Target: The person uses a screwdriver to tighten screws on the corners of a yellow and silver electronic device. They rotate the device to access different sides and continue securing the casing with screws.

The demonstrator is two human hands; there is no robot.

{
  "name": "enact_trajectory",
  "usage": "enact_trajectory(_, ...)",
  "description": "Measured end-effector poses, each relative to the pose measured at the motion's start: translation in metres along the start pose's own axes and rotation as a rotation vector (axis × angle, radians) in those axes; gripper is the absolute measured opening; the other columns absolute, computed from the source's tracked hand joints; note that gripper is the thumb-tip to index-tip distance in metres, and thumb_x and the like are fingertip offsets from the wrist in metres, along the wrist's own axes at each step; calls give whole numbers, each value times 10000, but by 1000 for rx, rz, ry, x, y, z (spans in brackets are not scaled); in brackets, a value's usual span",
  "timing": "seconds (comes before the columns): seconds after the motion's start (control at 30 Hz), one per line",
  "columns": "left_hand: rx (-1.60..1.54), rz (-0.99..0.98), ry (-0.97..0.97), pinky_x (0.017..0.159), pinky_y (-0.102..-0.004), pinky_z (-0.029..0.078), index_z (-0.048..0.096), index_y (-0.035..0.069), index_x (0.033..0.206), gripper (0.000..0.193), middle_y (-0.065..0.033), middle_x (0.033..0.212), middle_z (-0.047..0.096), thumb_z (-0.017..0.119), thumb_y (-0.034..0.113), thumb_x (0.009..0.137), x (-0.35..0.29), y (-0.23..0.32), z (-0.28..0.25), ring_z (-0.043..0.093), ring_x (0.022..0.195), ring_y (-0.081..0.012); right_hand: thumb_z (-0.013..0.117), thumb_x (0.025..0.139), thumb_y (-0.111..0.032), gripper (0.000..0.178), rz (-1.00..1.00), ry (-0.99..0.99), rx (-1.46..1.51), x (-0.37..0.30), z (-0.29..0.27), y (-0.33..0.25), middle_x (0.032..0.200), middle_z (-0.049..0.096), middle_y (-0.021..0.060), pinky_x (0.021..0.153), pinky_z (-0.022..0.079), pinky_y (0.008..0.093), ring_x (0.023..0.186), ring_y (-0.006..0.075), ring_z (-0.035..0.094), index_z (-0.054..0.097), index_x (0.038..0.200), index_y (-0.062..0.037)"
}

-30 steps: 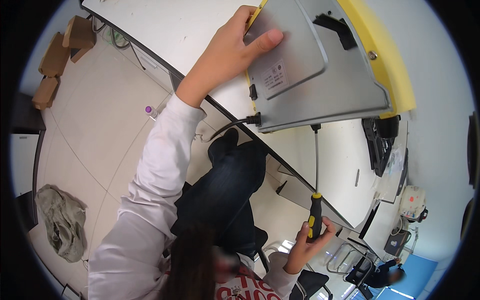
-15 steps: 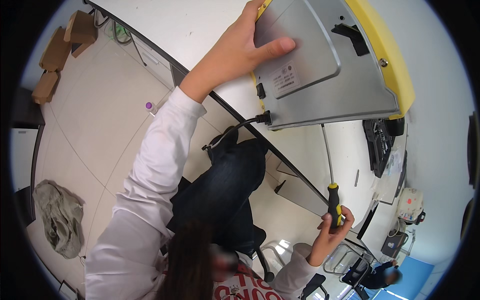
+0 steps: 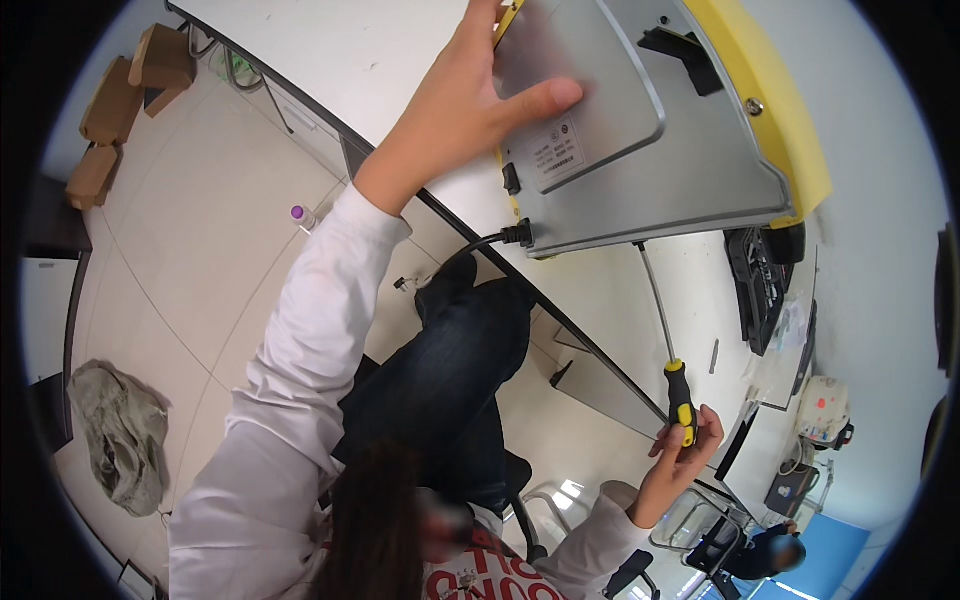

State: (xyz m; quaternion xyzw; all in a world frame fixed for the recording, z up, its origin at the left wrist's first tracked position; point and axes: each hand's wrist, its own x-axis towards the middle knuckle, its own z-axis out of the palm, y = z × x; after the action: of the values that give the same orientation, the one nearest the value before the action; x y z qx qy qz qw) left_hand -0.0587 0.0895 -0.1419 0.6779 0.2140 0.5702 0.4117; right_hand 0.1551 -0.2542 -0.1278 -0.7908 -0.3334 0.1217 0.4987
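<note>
Fingers of the left hand (image 3: 450, 112) clasp the left edge of a grey-and-yellow machine (image 3: 680, 180), thumb against its metal panel. Below them, a black power cable (image 3: 474, 244) hangs from its plug. Right of these, a screwdriver (image 3: 678, 383) points up to the machine's lower edge, tip hidden, its handle gripped by the right hand's (image 3: 676, 474) fingers. Above and right of those, a black case (image 3: 755, 290) lies on the bench (image 3: 700, 285).
</note>
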Motion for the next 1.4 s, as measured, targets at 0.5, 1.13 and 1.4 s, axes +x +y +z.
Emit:
enact_trajectory(0.5,352,160,-146,1130,-508,183,-104,134,1493,1662,-187,1548,15,811,761,256,-37,-12,7,111,1426,-395,629,848,-54,480,45,-13,23,10,-5,-4,1161,444,49,581,383,191,699,73,445,434,1287,-55)
enact_trajectory(1.13,357,203,-108,1135,-541,153,-83,194,1499,1604,-196,1546,25,894,583,288,-35,-11,12,61,1437,-394,559,912,-76,388,-187,-56,-83,1,9,-9,1138,483,58,538,403,196,699,97,504,414,1271,-54)
enact_trajectory(1.4,352,214,-107,1134,-538,167,-73,196,1500,1579,-192,1541,45,883,593,307,-34,-9,10,74,1435,-391,619,870,-97,466,34,-108,99,9,-8,11,1196,439,88,498,385,186,628,93,473,373,1263,-52)
